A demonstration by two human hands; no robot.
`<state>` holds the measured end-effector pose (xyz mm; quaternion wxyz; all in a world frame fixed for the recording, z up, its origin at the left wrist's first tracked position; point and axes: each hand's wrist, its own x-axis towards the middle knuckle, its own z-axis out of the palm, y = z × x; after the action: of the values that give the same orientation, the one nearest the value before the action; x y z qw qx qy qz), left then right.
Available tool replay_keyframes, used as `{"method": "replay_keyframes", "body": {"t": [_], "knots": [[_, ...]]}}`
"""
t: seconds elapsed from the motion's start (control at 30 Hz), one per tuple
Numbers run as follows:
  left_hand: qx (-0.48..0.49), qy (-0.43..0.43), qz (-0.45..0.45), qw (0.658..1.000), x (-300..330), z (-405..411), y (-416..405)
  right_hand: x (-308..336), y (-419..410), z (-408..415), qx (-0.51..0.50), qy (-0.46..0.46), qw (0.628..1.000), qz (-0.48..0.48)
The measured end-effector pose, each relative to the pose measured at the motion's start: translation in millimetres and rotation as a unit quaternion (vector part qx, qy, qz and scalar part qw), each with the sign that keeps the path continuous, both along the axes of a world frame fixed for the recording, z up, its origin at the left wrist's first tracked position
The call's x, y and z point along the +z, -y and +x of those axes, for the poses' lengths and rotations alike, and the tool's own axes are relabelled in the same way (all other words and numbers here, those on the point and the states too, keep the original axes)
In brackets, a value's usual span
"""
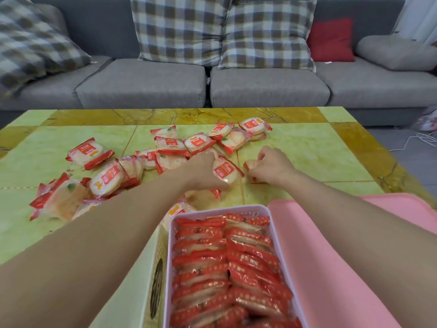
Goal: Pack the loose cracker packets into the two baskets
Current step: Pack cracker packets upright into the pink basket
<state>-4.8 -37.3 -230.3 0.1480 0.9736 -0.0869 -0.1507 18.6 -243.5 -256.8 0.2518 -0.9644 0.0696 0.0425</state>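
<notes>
Several loose cracker packets (107,176), red and clear with white crackers inside, lie scattered over the green table (307,147). My left hand (205,171) is closed around one packet (224,172) near the table's middle. My right hand (272,165) grips another packet (251,165) just to the right of it. A pale purple basket (274,223) in front of me is packed with two rows of upright packets. Beside it on the left stands a cream basket (142,280), mostly hidden by my left arm; its contents do not show.
A pink lid or tray (319,268) lies right of the purple basket under my right arm. A grey sofa (267,88) with checked cushions runs behind the table. White cables (423,138) lie on the floor at the right.
</notes>
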Motion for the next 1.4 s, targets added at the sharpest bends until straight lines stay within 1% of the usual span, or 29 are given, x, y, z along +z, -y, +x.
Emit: {"method": "replay_keyframes", "body": {"t": [0.07, 0.13, 0.2, 0.27, 0.33, 0.4, 0.5, 0.57, 0.67, 0.77, 0.87, 0.97, 1.1, 1.2, 1.3, 1.4], "knots": [[0.008, 0.008, -0.040, 0.999, 26.1, -17.9, -7.4, 19.5, 2.3, -18.2, -0.054, -0.021, 0.991, 0.119], [0.007, 0.004, -0.081, 0.997, 52.2, -42.8, -17.7, 45.5, 0.2, -41.4, -0.077, -0.020, 0.973, 0.216], [-0.013, -0.027, -0.105, 0.994, 74.4, -79.0, -30.5, 73.6, -6.7, -74.5, -0.053, -0.008, 0.953, 0.298], [-0.036, -0.061, -0.120, 0.990, 87.8, -116.9, -40.5, 96.2, -15.5, -113.9, -0.018, 0.003, 0.940, 0.339], [-0.055, -0.085, -0.143, 0.985, 92.7, -153.9, -45.5, 109.9, -23.9, -151.6, 0.024, -0.005, 0.940, 0.339], [-0.074, -0.102, -0.140, 0.982, 89.7, -188.4, -47.6, 114.4, -30.8, -184.4, 0.073, -0.029, 0.941, 0.330], [-0.102, -0.113, -0.113, 0.982, 76.5, -233.2, -49.1, 109.5, -35.8, -220.6, 0.095, -0.036, 0.964, 0.247], [-0.110, -0.090, -0.108, 0.984, 68.4, -250.1, -48.9, 103.9, -35.6, -236.9, 0.111, -0.016, 0.979, 0.169], [-0.105, -0.044, -0.105, 0.988, 66.0, -262.0, -48.0, 97.7, -36.5, -255.5, 0.145, 0.015, 0.985, 0.096], [-0.082, -0.053, -0.121, 0.988, 65.9, -268.2, -48.7, 96.2, -40.3, -267.5, 0.172, 0.009, 0.984, 0.048], [-0.054, -0.073, -0.162, 0.983, 63.7, -274.5, -48.3, 99.9, -42.4, -272.9, 0.168, -0.046, 0.982, 0.072], [-0.061, -0.047, -0.147, 0.986, 57.9, -281.6, -45.4, 98.6, -40.7, -272.3, 0.145, -0.067, 0.979, 0.131], [-0.092, 0.036, -0.101, 0.990, 47.7, -288.0, -43.3, 97.9, -35.4, -271.8, 0.114, -0.035, 0.978, 0.173], [-0.113, 0.064, -0.082, 0.988, 40.7, -289.9, -43.5, 100.9, -34.2, -273.2, 0.102, 0.004, 0.974, 0.203], [-0.119, 0.057, -0.104, 0.986, 43.3, -289.3, -45.7, 106.1, -33.6, -274.3, 0.095, 0.022, 0.969, 0.229], [-0.119, 0.038, -0.166, 0.978, 51.9, -285.9, -51.8, 118.2, -31.4, -276.3, 0.104, 0.022, 0.952, 0.287]]}}
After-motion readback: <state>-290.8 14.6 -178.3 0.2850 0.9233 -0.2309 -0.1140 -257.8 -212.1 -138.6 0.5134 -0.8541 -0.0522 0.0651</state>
